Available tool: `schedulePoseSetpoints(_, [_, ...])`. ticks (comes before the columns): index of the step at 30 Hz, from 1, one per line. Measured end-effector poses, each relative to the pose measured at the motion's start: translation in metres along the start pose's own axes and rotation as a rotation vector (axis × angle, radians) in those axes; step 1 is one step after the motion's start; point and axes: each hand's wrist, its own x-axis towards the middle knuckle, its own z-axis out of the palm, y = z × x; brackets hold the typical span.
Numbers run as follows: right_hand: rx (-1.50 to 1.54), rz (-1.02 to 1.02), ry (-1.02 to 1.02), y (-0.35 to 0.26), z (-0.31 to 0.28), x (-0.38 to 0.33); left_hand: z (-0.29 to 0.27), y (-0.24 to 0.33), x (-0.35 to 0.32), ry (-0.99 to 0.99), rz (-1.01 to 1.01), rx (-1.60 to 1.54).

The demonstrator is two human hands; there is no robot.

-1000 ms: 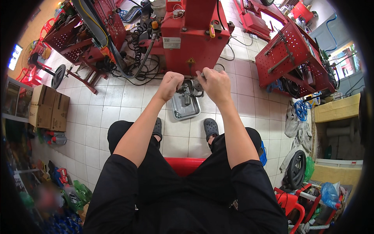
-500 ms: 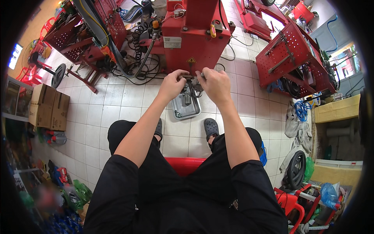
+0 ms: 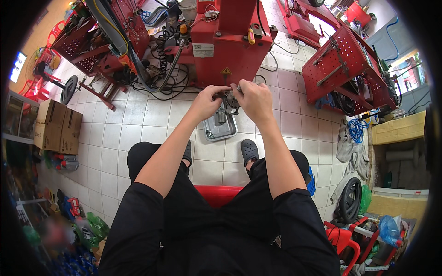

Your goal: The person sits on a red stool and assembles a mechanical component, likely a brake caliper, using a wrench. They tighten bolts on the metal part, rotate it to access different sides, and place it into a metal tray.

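My right hand (image 3: 256, 101) is closed around a grey metal machine part (image 3: 233, 104) with uneven, knobbly edges; its exact kind does not show. My left hand (image 3: 206, 104) reaches in from the other side, thumb and fingers pinched at the part's left edge. Whatever small piece may sit between those fingertips is hidden. Below both hands, a shallow silver tray (image 3: 223, 134) rests on the tiles. A cylindrical grey metal piece (image 3: 222, 117) is seen over it, and small dark bits lie toward its lower left.
Just beyond my hands stands a red machine base (image 3: 232, 60), with black cables (image 3: 177, 89) on the floor to its left. A red perforated tool cart (image 3: 329, 69) is at the right, cardboard boxes (image 3: 57, 126) at the left. My feet, in dark clogs (image 3: 249, 149), flank the tray.
My left hand has turned slightly, its fingers curling toward the metal part. The part has tilted, and more of it shows between my hands. My right hand stays nearly still.
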Motion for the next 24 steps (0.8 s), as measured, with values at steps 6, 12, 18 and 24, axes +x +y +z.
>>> schedulePoseSetpoints(6, [-0.002,-0.013,0.014,0.000,0.002,-0.001,-0.003,-0.009,0.001,0.029,0.121,-0.057])
schedulePoseSetpoints(12, [-0.001,-0.005,-0.008,0.002,0.002,-0.001,-0.014,0.003,-0.003,-0.051,0.196,-0.541])
schedulePoseSetpoints(18, [0.001,-0.010,0.012,0.003,0.005,-0.001,-0.013,0.047,-0.007,-0.090,0.059,-1.098])
schedulePoseSetpoints(24, [-0.007,-0.022,-0.011,0.002,0.013,-0.001,-0.008,0.116,-0.040,-0.277,0.054,-1.672])
